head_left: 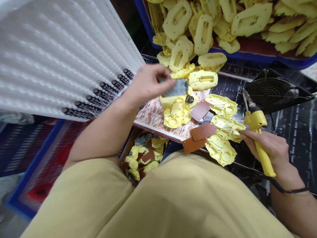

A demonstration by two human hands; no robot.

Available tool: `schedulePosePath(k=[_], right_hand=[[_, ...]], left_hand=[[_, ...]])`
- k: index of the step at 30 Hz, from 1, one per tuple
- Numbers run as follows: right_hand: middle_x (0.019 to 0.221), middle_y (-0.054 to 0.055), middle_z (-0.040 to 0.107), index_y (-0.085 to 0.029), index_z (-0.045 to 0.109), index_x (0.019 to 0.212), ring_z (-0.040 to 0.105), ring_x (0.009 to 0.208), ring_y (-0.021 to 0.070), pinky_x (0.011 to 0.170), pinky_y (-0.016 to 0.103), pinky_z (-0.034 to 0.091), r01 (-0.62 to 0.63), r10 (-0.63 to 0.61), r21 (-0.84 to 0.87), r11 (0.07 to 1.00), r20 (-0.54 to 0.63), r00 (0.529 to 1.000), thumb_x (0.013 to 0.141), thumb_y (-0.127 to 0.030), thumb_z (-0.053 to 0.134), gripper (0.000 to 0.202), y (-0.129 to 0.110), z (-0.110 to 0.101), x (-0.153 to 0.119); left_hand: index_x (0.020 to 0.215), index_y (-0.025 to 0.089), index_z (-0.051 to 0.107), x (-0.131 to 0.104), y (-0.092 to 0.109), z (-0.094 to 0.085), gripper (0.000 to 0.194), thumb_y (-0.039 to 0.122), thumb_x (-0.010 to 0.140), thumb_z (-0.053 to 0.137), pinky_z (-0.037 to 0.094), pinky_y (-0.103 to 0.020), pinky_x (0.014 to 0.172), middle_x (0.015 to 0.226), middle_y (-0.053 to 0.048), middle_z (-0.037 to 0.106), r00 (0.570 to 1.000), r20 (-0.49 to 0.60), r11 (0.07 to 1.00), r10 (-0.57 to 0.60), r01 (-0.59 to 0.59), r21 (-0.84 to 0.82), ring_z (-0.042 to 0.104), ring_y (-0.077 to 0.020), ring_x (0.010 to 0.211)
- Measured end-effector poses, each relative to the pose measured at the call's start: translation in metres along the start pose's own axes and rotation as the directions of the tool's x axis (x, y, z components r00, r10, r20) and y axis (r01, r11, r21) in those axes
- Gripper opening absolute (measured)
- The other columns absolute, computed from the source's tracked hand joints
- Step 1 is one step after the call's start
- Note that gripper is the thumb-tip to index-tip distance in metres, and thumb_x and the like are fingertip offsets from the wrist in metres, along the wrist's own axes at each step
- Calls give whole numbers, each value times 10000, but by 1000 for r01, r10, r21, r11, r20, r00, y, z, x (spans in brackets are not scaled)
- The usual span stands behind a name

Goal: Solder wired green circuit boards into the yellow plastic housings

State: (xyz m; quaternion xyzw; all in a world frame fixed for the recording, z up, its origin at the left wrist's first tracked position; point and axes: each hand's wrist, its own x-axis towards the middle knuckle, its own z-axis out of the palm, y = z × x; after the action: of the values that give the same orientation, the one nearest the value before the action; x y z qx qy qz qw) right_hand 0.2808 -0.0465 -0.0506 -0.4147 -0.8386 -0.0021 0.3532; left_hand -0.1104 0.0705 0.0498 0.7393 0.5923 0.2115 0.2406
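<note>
Two hands (148, 83) (273, 148), soldering gun (256, 121), blurred white lettering (295, 122)

Right now I've got dark mat (302, 129) to pass over, right of my right fingers (252, 135), but the black fan (267, 92) stands beyond them and yellow shells (226, 127) crowd their left. Across at my left fingers (167, 85), the white tray (61, 56) walls their left, the heaped blue bin (143, 16) bars beyond, and there's a gap nearer the body, over patterned sheet (151, 114).

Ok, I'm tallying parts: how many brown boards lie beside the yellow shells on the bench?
3: a pinkish-brown board farthest from the shirt, a reddish-brown board in the middle, and an orange-brown board nearest the shirt. Yellow shells may hide others.
</note>
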Motion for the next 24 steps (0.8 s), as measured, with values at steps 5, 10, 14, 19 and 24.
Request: schedulePosePath(k=[5,10,14,19,24], right_hand=[[796,-74,803,-319,806,1106,697,523,120,619,184,618,123,-126,-76,989,-30,992,953,-120,808,252,-5,2,8],[869,-44,826,-271,766,1097,730,591,125,643,193,615,156,-167,-129,979,-79,983,971,-102,785,211,-7,4,6],[787,-61,791,-240,736,1058,656,522,83,603,176,551,127,-159,-217,968,-139,977,960,-61,787,210,-10,8,2],[731,-62,764,-220,704,1059,621,513,64,585,173,497,83,-142,-307,948,-175,974,965,-61,796,206,-17,5,-6],[749,-45,786,-234,709,961,649,531,71,554,192,471,14,-94,-400,916,-181,979,1042,-140,718,124,-21,-12,-25]], left_hand=[[825,286,680,20,-14,-34,523,799,751,746,459,-383,736,970,14,778,955,-292,995,-52,25,-96,599,-173,888],[1320,217,743,27,-21,-13,633,700,941,587,512,-441,1079,1314,-11,792,980,-165,960,-108,146,240,619,-258,1186],[1674,218,494,31,5,43,703,517,1039,540,310,-510,1347,1711,-34,558,967,172,895,191,-243,375,428,-328,1571],[1745,263,375,61,41,118,883,334,922,687,353,-500,1326,1773,-99,470,694,606,754,390,-618,223,417,-365,1629],[1744,240,366,81,46,127,967,278,852,737,375,-545,1307,1601,-142,638,720,579,786,383,-583,206,547,-405,1522]])
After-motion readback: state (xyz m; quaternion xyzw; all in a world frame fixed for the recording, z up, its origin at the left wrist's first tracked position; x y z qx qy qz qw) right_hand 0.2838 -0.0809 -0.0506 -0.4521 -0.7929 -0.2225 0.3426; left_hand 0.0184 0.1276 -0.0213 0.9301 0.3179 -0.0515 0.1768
